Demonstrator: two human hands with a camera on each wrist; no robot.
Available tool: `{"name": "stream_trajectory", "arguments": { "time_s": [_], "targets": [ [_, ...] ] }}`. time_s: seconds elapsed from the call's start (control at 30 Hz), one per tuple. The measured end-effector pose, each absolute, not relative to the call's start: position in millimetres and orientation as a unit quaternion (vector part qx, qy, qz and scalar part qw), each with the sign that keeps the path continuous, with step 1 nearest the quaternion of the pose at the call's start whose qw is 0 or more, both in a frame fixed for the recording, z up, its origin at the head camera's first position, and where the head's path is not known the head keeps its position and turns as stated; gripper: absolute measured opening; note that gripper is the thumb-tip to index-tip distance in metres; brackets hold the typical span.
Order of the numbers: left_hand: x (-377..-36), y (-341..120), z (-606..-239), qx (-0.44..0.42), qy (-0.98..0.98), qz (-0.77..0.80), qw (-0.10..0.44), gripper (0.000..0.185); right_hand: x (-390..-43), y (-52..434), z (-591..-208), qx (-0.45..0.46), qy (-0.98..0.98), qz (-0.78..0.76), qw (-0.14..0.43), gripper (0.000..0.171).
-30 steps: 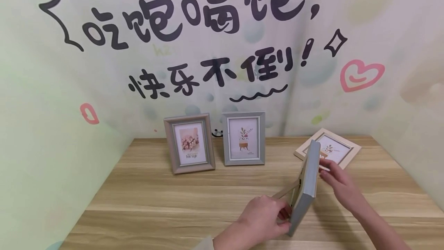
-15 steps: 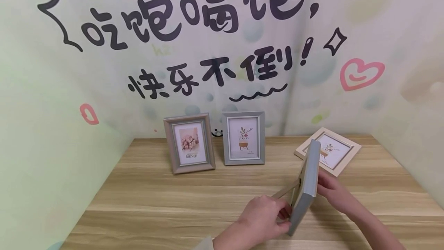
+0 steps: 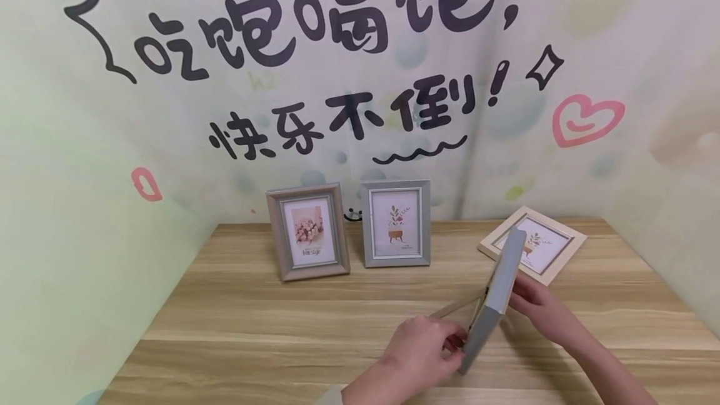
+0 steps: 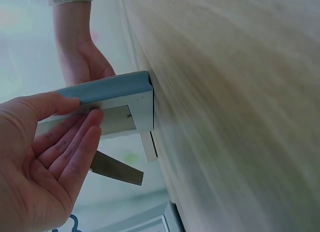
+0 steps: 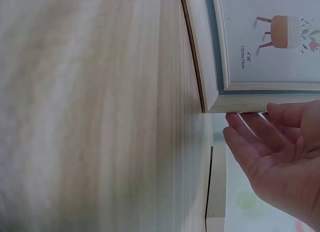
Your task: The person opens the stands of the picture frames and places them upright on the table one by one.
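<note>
A picture frame (image 3: 503, 280) with blue-grey sides stands nearly edge-on on the table, between both hands. Its back faces left, where a flat support leg (image 4: 117, 168) juts out. My left hand (image 3: 422, 349) pinches the near side, thumb on the side face and fingertips against the back panel. At the far side, my right hand (image 3: 540, 308) holds the frame low down, partly hidden behind it in the head view. The right wrist view shows the cream front border (image 5: 240, 101) round a potted-plant print, with the right thumb and fingertips at its edge.
Behind to the left stand a brownish picture frame (image 3: 275, 230) with a flower photo and a grey picture frame (image 3: 368, 224) with a plant print. A pale wood picture frame (image 3: 565, 258) lies face up at the right rear of the wooden table (image 3: 253, 330).
My right hand has slid lower along the far side of the frame. The frame has turned a little, its near end going left and its top right; my left hand shifted slightly left with it.
</note>
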State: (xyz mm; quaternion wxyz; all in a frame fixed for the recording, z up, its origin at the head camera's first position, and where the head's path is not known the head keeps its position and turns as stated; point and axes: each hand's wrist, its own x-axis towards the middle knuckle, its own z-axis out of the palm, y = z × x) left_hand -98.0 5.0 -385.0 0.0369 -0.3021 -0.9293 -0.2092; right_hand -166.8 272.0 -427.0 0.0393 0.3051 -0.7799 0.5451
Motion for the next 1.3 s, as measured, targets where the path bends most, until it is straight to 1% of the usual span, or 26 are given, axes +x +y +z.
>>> {"name": "stream_trajectory", "arguments": {
  "time_s": [0.1, 0.2, 0.3, 0.4, 0.53, 0.63, 0.73, 0.93, 1.03, 1.13, 1.3],
  "targets": [
    [-100.4, 1.8, -385.3, -0.292, -0.93, -0.215, 0.05, 0.016, -164.5, 270.0, -422.7, 0.29, -0.798, 0.527, 0.051, 0.046],
    [-104.5, -2.2, -386.6, -0.286, -0.929, -0.227, 0.06, 0.018, -162.3, 268.8, -419.4, 0.265, -0.823, 0.499, 0.063, 0.028],
    [-109.6, -6.7, -387.7, -0.279, -0.928, -0.236, 0.069, 0.019, -159.9, 267.9, -417.0, 0.246, -0.838, 0.483, 0.06, 0.023],
    [-115.3, -12.0, -389.5, -0.269, -0.93, -0.235, 0.085, 0.018, -156.9, 265.5, -414.3, 0.223, -0.853, 0.468, 0.056, 0.026],
    [-122.2, -18.8, -392.1, -0.242, -0.934, -0.241, 0.105, 0.013, -152.5, 259.5, -411.3, 0.206, -0.869, 0.444, 0.075, 0.031],
    [-127.4, -22.6, -394.5, -0.217, -0.934, -0.258, 0.115, 0.014, -148.6, 254.3, -409.0, 0.194, -0.885, 0.414, 0.088, 0.037],
    [-132.8, -24.4, -396.2, -0.197, -0.935, -0.269, 0.12, 0.015, -145.1, 248.7, -406.3, 0.179, -0.896, 0.399, 0.079, 0.043],
    [-137.8, -25.7, -396.9, -0.17, -0.939, -0.274, 0.123, 0.014, -139.8, 239.0, -404.4, 0.156, -0.903, 0.395, 0.061, 0.048],
    [-134.5, -26.3, -396.3, -0.164, -0.939, -0.284, 0.109, 0.016, -137.7, 236.3, -404.3, 0.164, -0.897, 0.406, 0.058, 0.05],
    [-128.8, -26.6, -395.9, -0.161, -0.932, -0.314, 0.083, 0.021, -136.0, 234.6, -404.3, 0.185, -0.888, 0.416, 0.063, 0.053],
    [-116.7, -27.1, -393.5, -0.151, -0.904, -0.4, 0.028, 0.046, -133.4, 233.3, -403.9, 0.193, -0.883, 0.422, 0.066, 0.058]
  ]
}}
